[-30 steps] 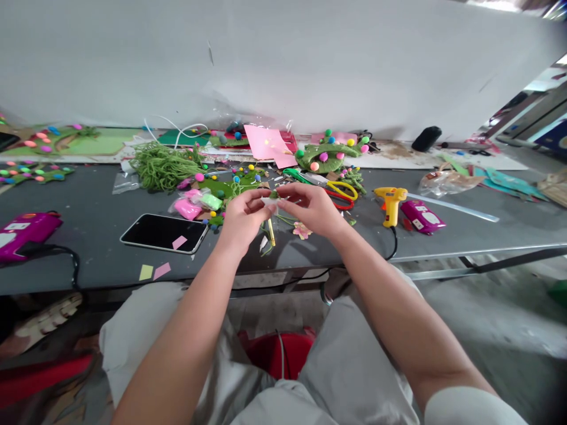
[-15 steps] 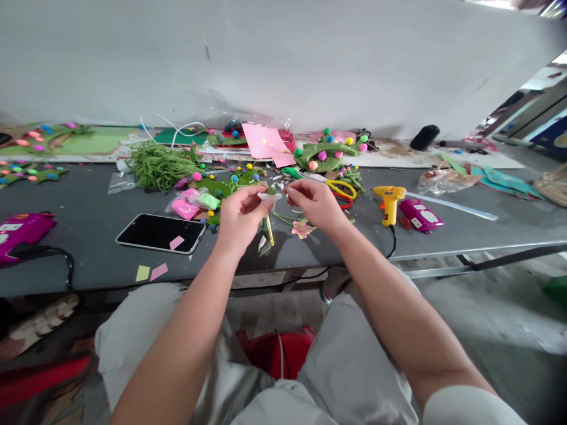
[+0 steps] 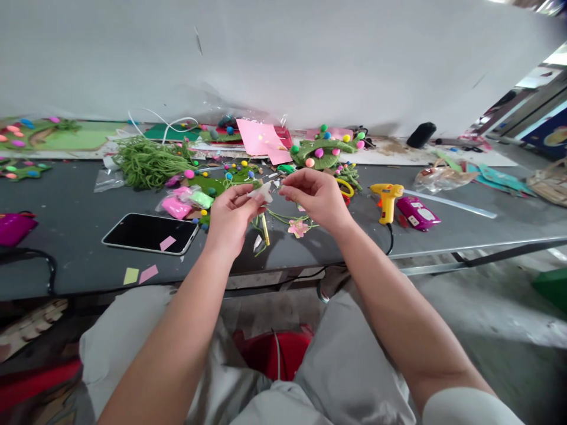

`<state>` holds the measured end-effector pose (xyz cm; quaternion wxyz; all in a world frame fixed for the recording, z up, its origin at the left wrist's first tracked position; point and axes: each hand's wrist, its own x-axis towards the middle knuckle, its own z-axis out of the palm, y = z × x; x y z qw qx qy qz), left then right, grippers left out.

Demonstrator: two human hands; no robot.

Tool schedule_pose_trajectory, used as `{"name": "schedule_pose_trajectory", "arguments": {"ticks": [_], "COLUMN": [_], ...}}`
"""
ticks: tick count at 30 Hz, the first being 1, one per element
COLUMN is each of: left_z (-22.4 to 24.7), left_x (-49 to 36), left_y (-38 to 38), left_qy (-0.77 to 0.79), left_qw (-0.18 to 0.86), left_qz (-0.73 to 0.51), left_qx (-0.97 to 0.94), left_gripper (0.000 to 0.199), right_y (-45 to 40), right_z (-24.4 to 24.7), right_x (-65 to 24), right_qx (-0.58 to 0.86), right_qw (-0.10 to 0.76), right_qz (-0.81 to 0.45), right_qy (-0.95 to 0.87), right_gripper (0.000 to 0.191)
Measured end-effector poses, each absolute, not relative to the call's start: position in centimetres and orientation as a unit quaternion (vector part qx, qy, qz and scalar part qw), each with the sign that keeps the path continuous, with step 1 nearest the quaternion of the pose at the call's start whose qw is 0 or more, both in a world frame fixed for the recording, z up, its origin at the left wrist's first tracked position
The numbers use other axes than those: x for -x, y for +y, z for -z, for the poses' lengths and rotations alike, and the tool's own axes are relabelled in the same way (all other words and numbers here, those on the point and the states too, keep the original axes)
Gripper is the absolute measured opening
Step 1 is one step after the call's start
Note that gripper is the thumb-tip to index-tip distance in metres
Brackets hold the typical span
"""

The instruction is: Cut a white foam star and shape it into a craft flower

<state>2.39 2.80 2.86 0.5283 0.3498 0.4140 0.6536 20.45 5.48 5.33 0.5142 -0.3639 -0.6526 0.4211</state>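
Between thumb and fingers, my left hand [image 3: 231,217] pinches a small white flower-like piece [image 3: 264,192] with a bit of green at its top. My right hand [image 3: 318,198] is just to the right of it, thumb and forefinger pressed together; whatever may be between those fingertips is too small to name. Below the hands lie a pink and yellow flower [image 3: 298,228] on thin green stems [image 3: 278,217] and a slim yellow stick [image 3: 266,229]. Scissors with yellow handles [image 3: 346,188] are partly hidden behind my right hand.
A phone [image 3: 142,231] lies on the left. Green yarn [image 3: 150,162], pink paper [image 3: 259,139] and a felt piece with pompoms [image 3: 321,154] line the back. A yellow glue gun [image 3: 387,200] with a cord stands right, beside a purple packet [image 3: 419,213].
My right hand has drawn slightly away from the white piece, and more of that piece shows now. The whole view has shifted a little, so the table things appear further left.
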Motion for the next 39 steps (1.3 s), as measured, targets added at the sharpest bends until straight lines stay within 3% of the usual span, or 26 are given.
{"name": "schedule_pose_trajectory", "arguments": {"ticks": [5, 13, 20, 23, 32, 39], "left_z": [-2.8, -2.6, -2.8, -2.7, -2.0, -2.0], "left_x": [-2.9, -3.2, -3.3, -3.3, -3.3, -2.9], "left_y": [2.4, 2.1, 1.8, 1.9, 2.3, 2.6], "left_qy": [0.448, 0.410, 0.389, 0.401, 0.398, 0.395], "left_qw": [0.512, 0.555, 0.568, 0.553, 0.541, 0.525], "left_qz": [-0.638, -0.633, -0.624, -0.632, -0.635, -0.632], "left_qx": [-0.361, -0.351, -0.369, -0.366, -0.382, -0.411], "left_gripper": [0.050, 0.049, 0.036, 0.033, 0.024, 0.029], "right_y": [5.2, 5.1, 5.2, 5.1, 4.9, 4.7], "right_z": [-5.1, -4.4, -4.6, -4.5, -4.0, -4.4], "right_x": [-19.3, -18.6, -18.6, -18.5, -18.5, -18.8], "right_qx": [0.364, 0.376, 0.383, 0.381, 0.346, 0.344], "right_qw": [0.519, 0.538, 0.531, 0.520, 0.510, 0.466], "right_qz": [-0.391, -0.403, -0.408, -0.411, -0.396, -0.420], "right_qy": [-0.667, -0.638, -0.636, -0.645, -0.681, -0.699], "right_gripper": [0.008, 0.014, 0.039, 0.041, 0.019, 0.018]}}
